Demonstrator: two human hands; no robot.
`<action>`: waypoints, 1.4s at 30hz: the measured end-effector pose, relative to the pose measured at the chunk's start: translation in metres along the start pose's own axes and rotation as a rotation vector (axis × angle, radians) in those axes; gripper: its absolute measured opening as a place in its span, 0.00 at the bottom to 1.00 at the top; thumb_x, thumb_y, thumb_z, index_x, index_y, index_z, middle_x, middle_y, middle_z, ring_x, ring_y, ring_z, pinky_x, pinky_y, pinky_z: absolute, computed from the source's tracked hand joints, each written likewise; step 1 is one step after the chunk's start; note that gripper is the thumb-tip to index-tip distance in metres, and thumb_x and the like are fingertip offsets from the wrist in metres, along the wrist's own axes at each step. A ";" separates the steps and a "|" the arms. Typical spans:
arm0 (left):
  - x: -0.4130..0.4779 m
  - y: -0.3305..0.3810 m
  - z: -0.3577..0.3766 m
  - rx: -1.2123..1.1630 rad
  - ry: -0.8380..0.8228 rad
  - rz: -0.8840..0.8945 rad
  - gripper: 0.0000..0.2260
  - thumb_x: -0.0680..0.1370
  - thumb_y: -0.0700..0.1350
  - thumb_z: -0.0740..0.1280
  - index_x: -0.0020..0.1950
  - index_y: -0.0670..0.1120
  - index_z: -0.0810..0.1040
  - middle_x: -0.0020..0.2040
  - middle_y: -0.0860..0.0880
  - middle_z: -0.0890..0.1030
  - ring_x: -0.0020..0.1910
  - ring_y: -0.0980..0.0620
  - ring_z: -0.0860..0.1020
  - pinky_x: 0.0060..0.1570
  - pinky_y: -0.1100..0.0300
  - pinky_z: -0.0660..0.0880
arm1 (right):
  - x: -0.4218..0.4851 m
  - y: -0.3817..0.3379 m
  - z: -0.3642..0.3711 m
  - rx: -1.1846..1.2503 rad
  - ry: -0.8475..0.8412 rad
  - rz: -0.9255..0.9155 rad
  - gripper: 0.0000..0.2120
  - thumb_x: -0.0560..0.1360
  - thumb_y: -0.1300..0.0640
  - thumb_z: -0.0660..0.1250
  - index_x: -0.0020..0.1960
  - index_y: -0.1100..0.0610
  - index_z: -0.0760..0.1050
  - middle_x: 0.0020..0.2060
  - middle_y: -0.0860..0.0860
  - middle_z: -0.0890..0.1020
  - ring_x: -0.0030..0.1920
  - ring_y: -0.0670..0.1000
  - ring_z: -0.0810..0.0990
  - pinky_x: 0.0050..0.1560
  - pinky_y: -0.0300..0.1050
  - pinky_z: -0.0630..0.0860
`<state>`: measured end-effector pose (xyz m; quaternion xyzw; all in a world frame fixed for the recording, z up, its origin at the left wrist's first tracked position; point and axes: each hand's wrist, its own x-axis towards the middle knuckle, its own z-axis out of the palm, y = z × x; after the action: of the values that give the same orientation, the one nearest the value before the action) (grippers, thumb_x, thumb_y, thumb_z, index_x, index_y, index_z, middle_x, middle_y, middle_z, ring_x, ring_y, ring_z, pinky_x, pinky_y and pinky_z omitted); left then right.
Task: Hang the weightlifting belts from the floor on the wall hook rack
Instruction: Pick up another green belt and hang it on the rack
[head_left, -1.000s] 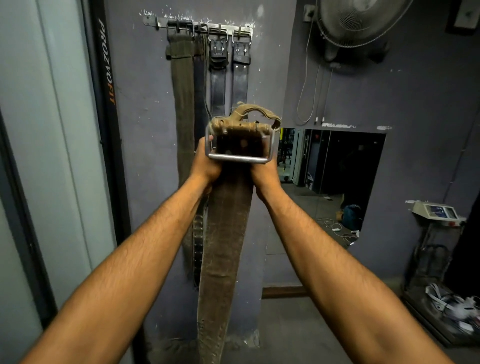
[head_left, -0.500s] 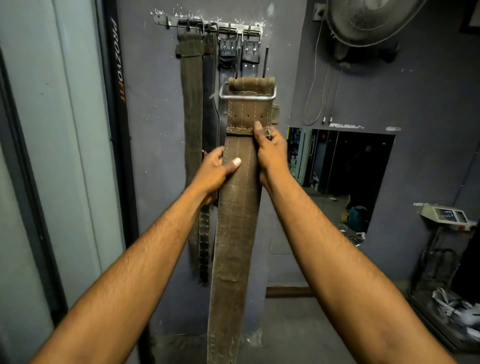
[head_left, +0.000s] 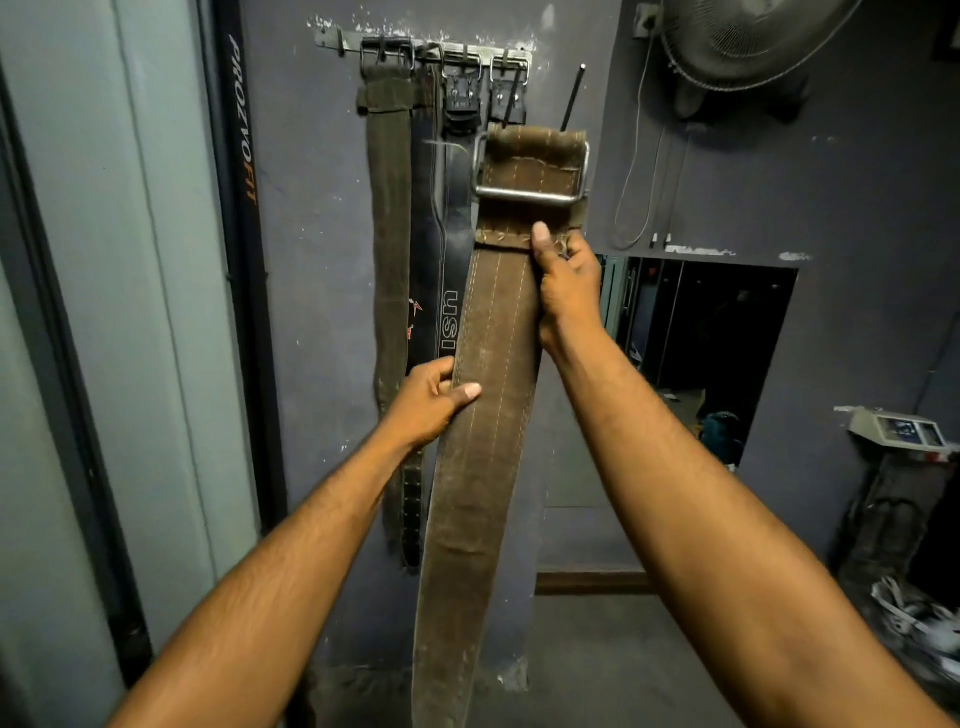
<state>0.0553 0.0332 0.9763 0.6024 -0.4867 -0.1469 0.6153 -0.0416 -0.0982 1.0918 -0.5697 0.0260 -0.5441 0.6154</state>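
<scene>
Two hands: both grip one brown belt (head_left: 488, 467), held up in front of the grey wall (head_left: 322, 260).
Right hand (head_left: 569, 280): high on the strap, just under the buckle (head_left: 530, 171); its fingers wrap round the right edge and the thumb lies up the front face.
Left hand (head_left: 431, 405): lower, on the left edge; the thumb presses across the front and the fingers curl behind.
Brown belt: buckle end uppermost, below the hook rack (head_left: 467, 49) and not on a hook. The strap hangs long, leaning slightly, and its lower end runs out of the bottom of the view.
Buckle: a rectangular metal frame with the strap folded through it. A thin dark prong (head_left: 571, 98) points up from its right corner.
Hook rack: a metal strip fixed high on the wall.
Hung belts: an olive belt (head_left: 389, 234) at the left and a black belt (head_left: 449, 260) with white lettering beside it. Two dark buckles hang further right, partly behind the brown belt.
Right side: a fan (head_left: 743, 41) mounted at the top, and a dark opening (head_left: 701, 353) in the wall beside the right forearm.
</scene>
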 end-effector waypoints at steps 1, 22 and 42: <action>0.003 0.003 0.001 0.005 0.025 0.015 0.12 0.80 0.38 0.66 0.63 0.43 0.77 0.55 0.46 0.84 0.53 0.51 0.83 0.58 0.52 0.80 | 0.003 -0.004 0.003 0.003 -0.002 -0.011 0.09 0.80 0.55 0.68 0.58 0.57 0.76 0.52 0.59 0.85 0.51 0.57 0.85 0.56 0.58 0.83; -0.029 -0.054 0.003 0.217 -0.093 -0.090 0.13 0.80 0.43 0.67 0.64 0.44 0.77 0.59 0.46 0.83 0.58 0.49 0.81 0.63 0.49 0.76 | 0.017 -0.026 -0.001 0.085 0.117 -0.082 0.07 0.78 0.55 0.70 0.53 0.57 0.77 0.54 0.64 0.84 0.55 0.63 0.84 0.57 0.66 0.80; -0.079 -0.113 -0.001 0.246 -0.207 -0.183 0.15 0.76 0.39 0.72 0.63 0.43 0.79 0.58 0.48 0.84 0.56 0.56 0.83 0.60 0.59 0.78 | 0.018 -0.018 -0.003 -0.049 0.182 -0.030 0.12 0.71 0.46 0.73 0.44 0.54 0.76 0.50 0.62 0.85 0.53 0.62 0.85 0.55 0.66 0.81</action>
<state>0.0637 0.0686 0.8431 0.6967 -0.5049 -0.2029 0.4674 -0.0476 -0.1090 1.1143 -0.5334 0.0864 -0.6019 0.5880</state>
